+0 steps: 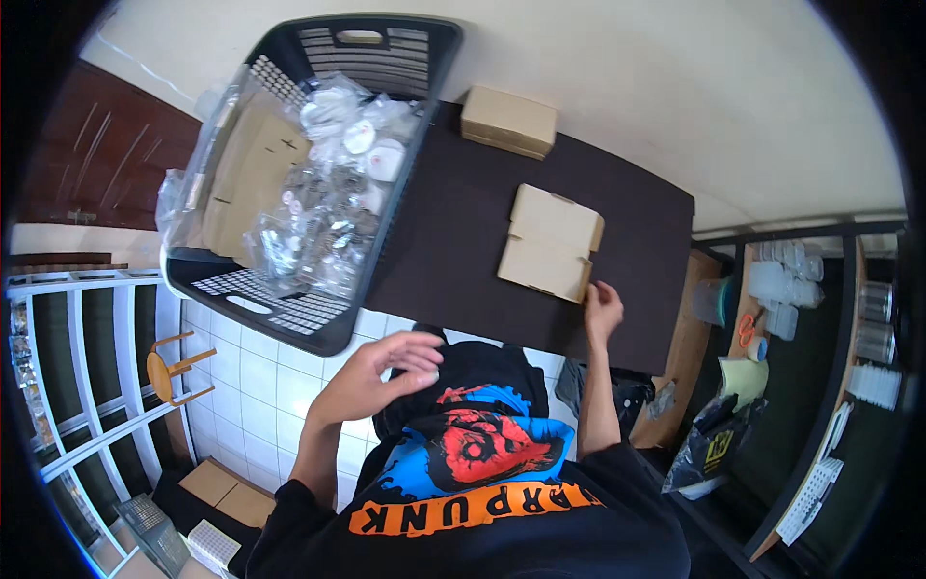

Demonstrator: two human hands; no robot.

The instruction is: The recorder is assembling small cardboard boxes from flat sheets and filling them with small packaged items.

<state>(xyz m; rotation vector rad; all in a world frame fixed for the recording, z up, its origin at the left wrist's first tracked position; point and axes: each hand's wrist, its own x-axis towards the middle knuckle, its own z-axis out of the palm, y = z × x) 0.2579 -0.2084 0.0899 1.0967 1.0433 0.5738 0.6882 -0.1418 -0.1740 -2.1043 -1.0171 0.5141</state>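
Note:
A flat, light brown cardboard box (550, 241) with notched edges lies on the dark table (434, 270). At its near right corner is my right hand (604, 309), its fingers curled against the edge; the exact grip is partly hidden. My left hand (391, 372) hovers in front of the table's near edge, with its fingers loosely apart and nothing in them. Farther back, a stack of closed cardboard boxes (508, 121) sits against the wall.
To the left stands a big dark plastic basket (352, 333) holding clear bags of small parts and a cardboard piece (256, 169). Shelves at right carry plastic containers (786, 275) and orange scissors (747, 330). A wooden stool (174, 367) is on the tiled floor.

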